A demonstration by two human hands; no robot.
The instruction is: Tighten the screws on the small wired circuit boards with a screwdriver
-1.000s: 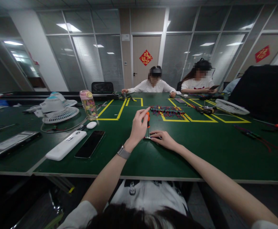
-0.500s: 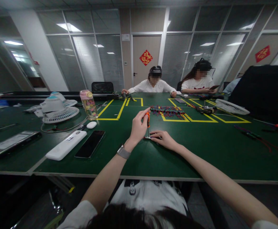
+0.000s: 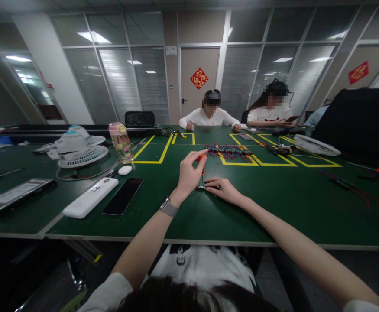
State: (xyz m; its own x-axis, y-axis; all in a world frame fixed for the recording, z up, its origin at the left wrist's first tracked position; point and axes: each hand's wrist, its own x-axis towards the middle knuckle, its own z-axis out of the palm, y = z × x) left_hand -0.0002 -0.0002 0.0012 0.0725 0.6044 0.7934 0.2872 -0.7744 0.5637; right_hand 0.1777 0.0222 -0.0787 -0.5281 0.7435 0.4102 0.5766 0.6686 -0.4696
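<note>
My left hand, with a watch on its wrist, is closed around the orange handle of a screwdriver. The screwdriver stands nearly upright, its thin shaft pointing down at a small board-like part on the green table. My right hand lies low on the table, its fingers pressed on the right end of that small part. The fingers partly cover the piece, so its full shape is hidden. Just beyond my hands lies a bundle of small parts with red and blue wires.
Left of my hands are a black phone, a white power bank, a white earphone case, a drink bottle and white fans. Yellow tape marks line the table. Two people sit opposite.
My left fingers have shifted and turned slightly around the screwdriver handle, covering more of it. My right hand stays put. The person opposite has drawn one hand inward from the black cables.
</note>
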